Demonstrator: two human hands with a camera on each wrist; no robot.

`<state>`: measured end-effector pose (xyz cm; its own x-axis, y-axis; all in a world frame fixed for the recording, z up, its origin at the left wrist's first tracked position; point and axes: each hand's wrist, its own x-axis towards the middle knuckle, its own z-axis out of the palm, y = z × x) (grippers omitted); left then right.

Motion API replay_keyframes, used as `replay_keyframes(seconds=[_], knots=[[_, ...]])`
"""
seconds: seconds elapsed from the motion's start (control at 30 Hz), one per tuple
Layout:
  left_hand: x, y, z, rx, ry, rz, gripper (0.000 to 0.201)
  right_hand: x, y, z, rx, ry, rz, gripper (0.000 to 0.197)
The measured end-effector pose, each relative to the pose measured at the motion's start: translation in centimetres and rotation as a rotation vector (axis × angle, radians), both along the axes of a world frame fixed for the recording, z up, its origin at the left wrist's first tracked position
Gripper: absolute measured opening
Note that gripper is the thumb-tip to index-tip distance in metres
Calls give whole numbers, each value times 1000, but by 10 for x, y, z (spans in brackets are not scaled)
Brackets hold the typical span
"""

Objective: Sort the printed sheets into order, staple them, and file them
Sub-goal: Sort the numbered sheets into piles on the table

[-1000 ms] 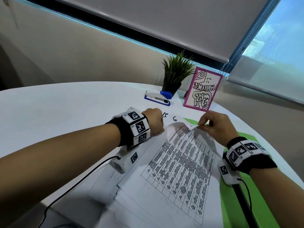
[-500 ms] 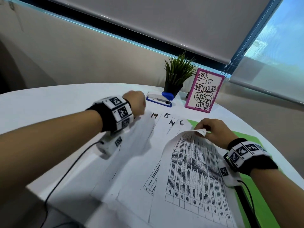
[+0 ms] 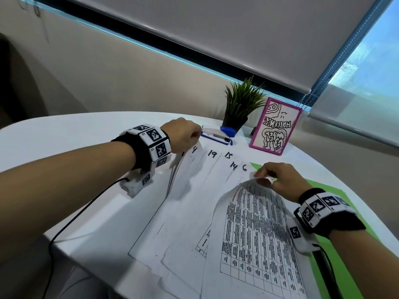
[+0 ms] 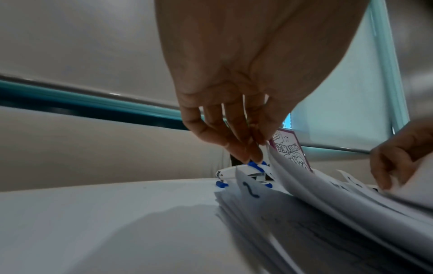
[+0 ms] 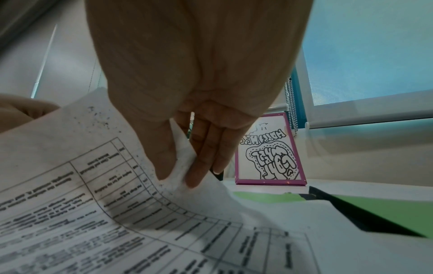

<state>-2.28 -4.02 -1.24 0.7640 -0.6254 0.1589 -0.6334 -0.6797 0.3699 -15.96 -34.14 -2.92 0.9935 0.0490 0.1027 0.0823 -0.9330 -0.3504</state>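
Observation:
Several white sheets lie fanned across the table, with handwritten numbers 4, 19, 15, 14 and 6 at their top edges. My left hand pinches the top corner of the leftmost sheets and lifts them slightly, just in front of the blue and white stapler. A sheet marked 2 shows beneath. My right hand pinches the curled top corner of the printed table sheet between thumb and fingers. A green folder lies under the sheets at the right.
A small potted plant and a pink-framed drawing stand at the back, behind the stapler. The table edge runs close on the near left, and a black cable hangs from my left wrist.
My left hand has moved far and left toward the stapler, dragging sheets with it and fanning out the numbered corners. My right hand keeps the printed sheet's corner, now shifted to the right.

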Motion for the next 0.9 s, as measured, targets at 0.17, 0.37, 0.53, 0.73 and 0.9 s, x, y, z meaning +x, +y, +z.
replay_keyframes(seconds=[0.17,0.37,0.53,0.73,0.9], knots=[[-2,-4,-3,76,-24,30,19,-1,2,-1,-23,34,-10,5],[0,-8,-4,44,-46,-6,12,0,1,-7,-10,44,-8,25],[-6,-8,2,172,-256,58,32,1,-1,-8,-16,42,-23,13],[-15,-14,16,-26,-212,-52,31,3,-1,-12,-43,61,-43,18],[-15,-16,1,-320,161,231,36,3,-1,-11,-70,76,-60,18]])
